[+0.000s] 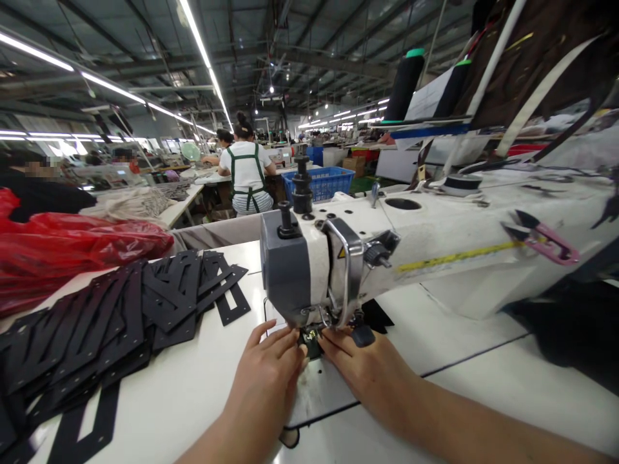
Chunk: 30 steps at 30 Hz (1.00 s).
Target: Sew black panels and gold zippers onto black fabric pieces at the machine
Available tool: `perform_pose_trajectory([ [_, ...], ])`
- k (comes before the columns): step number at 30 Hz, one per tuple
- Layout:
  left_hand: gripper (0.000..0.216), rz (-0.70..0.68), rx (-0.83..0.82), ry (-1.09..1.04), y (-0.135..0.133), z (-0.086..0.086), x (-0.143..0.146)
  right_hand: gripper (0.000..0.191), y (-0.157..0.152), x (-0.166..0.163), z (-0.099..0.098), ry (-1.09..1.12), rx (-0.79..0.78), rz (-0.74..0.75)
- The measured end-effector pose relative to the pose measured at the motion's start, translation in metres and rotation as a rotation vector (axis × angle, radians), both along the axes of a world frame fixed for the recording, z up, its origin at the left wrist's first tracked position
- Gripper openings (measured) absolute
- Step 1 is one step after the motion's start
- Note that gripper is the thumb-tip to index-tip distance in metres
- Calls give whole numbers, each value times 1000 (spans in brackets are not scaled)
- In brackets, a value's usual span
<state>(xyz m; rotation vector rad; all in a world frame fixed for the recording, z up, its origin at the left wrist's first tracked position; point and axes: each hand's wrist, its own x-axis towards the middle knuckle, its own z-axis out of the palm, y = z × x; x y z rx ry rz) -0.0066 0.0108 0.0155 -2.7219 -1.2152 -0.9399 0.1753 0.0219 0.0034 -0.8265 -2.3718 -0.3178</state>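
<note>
The small dark piece point(313, 348) is under the needle end of the sewing machine point(285, 264), right between the two hands. Fingers hide a lot of it, so its edges are hard to make out. The left hand point(271, 364) has its long fingers close together, tips at the piece's left side. The right hand point(370, 364) comes in from the other side, its fingers close together too. I cannot tell if they pinch the piece or just press on it. A black flap point(378, 316) lies on the white table point(178, 393) behind the right hand. On the left, lots of black frames point(167, 309) lie in a messy, overlapping row. Near them is a shiny red bag point(82, 248). Pink snips point(556, 245) and a yellow tape point(454, 256) are on the machine's long arm. Farther off, a person point(245, 161) with their back turned is near a blue basket point(331, 185).
</note>
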Motion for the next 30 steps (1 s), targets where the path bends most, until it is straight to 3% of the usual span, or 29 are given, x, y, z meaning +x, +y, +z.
perform_pose_trajectory([
  [14, 17, 22, 35, -37, 5, -8, 0, 25, 4, -3, -4, 26, -105, -28],
  [17, 17, 27, 35, -39, 6, -9, -2, 17, 8, 5, -2, 51, -149, -26],
  [22, 16, 29, 100, -18, -6, 1, 0, 8, 13, 37, 4, -101, -83, -325],
  [24, 14, -39, 144, 12, -19, 7, 8, 8, 0, 45, 2, -173, -51, -351],
  [27, 29, -208, 171, 153, -36, 9, 24, 17, -39, 46, -7, -123, -17, -201],
  [28, 32, -255, 164, 195, -40, 8, 29, 17, -55, 46, -11, -63, -44, -137],
  [30, 29, -316, 117, 200, -43, 4, 35, 18, -85, 47, -15, 96, -251, -54],
])
